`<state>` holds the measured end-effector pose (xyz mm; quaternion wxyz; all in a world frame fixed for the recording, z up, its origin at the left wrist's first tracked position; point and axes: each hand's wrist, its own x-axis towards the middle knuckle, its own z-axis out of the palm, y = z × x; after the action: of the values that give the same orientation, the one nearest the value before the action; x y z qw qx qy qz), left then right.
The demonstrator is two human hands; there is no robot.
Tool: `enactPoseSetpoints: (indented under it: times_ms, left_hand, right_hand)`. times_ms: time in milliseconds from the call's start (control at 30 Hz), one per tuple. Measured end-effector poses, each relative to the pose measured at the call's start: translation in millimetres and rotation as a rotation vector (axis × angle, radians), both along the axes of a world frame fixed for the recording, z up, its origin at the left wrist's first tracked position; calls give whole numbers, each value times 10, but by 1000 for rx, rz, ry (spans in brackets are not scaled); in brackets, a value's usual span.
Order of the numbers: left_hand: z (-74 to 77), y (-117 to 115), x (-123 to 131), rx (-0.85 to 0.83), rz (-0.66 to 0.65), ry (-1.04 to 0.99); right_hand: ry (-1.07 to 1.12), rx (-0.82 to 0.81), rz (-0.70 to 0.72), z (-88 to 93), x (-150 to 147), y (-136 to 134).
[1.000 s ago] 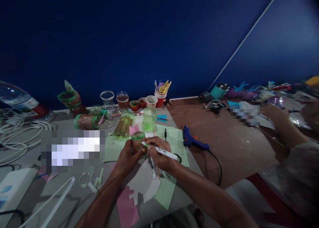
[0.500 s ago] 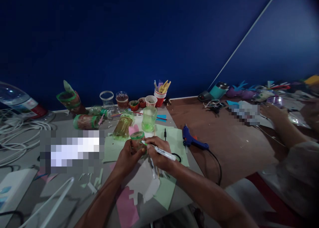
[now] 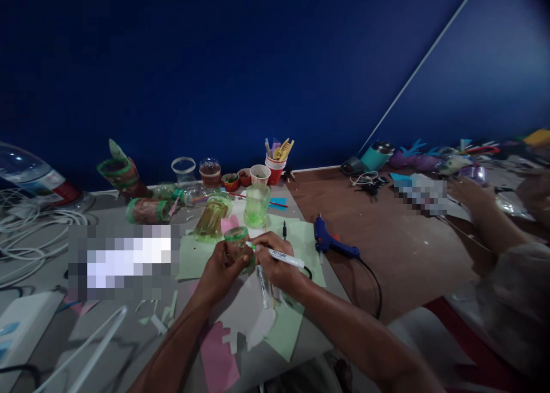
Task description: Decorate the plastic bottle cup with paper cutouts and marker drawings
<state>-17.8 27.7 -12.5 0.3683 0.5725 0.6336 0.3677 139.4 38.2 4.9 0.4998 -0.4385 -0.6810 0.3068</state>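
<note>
My left hand [image 3: 224, 271] is wrapped around a small clear plastic cup [image 3: 236, 237] with a green-painted rim and reddish-brown sides. In my right hand [image 3: 277, 262] is a white acrylic paint marker [image 3: 284, 259], its tip end against or very near the cup's right side. Another white marker [image 3: 262, 287] lies on the papers just below the hands. Behind the cup are a pink paper piece [image 3: 230, 224], an olive-tinted plastic cup [image 3: 212, 219] leaning over, and a clear cup with a green bottom [image 3: 257, 207] standing upright.
A blue glue gun [image 3: 333, 241] with a black cord lies to the right. Green paper [image 3: 286, 330] and pink paper [image 3: 220, 358] are in front. White cables [image 3: 40, 238] and a large bottle [image 3: 43, 178] stand left. A co-worker's arm [image 3: 479, 207] reaches in at far right.
The marker's back end has dropped less steeply, so it lies flatter across my right hand, which shifted slightly. The cup stays in my left hand.
</note>
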Motion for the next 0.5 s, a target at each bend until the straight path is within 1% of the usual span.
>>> enactPoseSetpoints:
  times_ms: [100,300,500]
  left_hand:
    - [5,5,-5,7,-7,-18]
    - [3,18,-20,23,0,-52]
    - [14,18,-19,-3,-2,-48]
  right_hand:
    - [15,-24,-8,4,8,-4]
    - [170,-128,5,-12,7,15]
    - [104,-120,5,-8,-1,24]
